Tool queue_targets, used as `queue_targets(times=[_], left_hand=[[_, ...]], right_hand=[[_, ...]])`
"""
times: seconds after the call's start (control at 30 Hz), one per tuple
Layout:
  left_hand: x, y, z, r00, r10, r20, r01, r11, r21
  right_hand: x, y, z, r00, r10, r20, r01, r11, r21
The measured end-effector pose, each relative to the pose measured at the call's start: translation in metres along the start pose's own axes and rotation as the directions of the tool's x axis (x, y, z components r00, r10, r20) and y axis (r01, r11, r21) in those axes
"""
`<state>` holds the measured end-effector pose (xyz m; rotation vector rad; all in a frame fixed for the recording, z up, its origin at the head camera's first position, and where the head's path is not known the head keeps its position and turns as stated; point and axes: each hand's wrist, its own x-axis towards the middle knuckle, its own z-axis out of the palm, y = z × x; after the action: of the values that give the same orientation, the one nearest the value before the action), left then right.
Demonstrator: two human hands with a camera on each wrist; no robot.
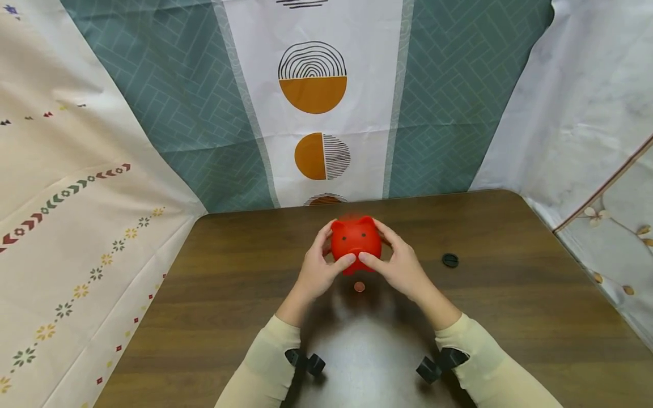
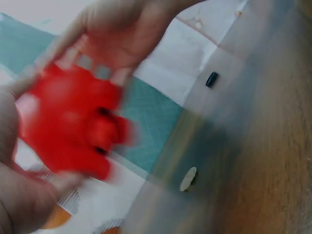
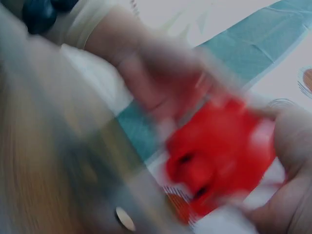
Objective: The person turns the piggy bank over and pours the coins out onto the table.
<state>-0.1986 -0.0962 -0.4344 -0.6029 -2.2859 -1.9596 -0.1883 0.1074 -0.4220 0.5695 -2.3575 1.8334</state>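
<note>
Near the far edge of the tabletop (image 1: 229,317), my left hand (image 1: 320,263) and right hand (image 1: 402,265) curl round the raised piggy bank (image 1: 355,238), a coin (image 1: 359,287) lying nearer me. Probably I'm emptying it, a black cap (image 1: 450,260) lying rightward; shaking next calls for a firm grip.

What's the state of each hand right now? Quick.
Left hand: holding the red piggy bank by one side.
Right hand: holding the same red piggy bank by the opposite side.
</note>
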Motion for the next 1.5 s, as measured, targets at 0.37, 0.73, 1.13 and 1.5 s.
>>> queue_targets(times=[0.37, 0.73, 1.13, 1.5], left_hand=[[-0.002, -0.01, 0.001, 0.997, -0.074, 0.004, 0.074, 0.996, 0.044], [-0.002, 0.006, 0.0, 0.998, -0.059, 0.021, 0.057, 0.994, 0.091], [-0.001, 0.017, 0.002, 0.982, 0.19, -0.011, -0.19, 0.982, 0.009], [0.002, -0.011, -0.002, 0.999, -0.036, 0.007, 0.036, 0.998, 0.06]], right_hand=[[-0.002, 0.006, 0.003, 0.993, 0.112, 0.033, -0.112, 0.993, 0.022], [0.004, 0.014, 0.002, 0.988, 0.142, 0.059, -0.148, 0.983, 0.106], [-0.001, -0.004, 0.001, 0.989, -0.138, -0.043, 0.139, 0.99, 0.021], [0.002, 0.023, 0.006, 0.999, 0.03, -0.024, -0.029, 0.999, 0.03]])
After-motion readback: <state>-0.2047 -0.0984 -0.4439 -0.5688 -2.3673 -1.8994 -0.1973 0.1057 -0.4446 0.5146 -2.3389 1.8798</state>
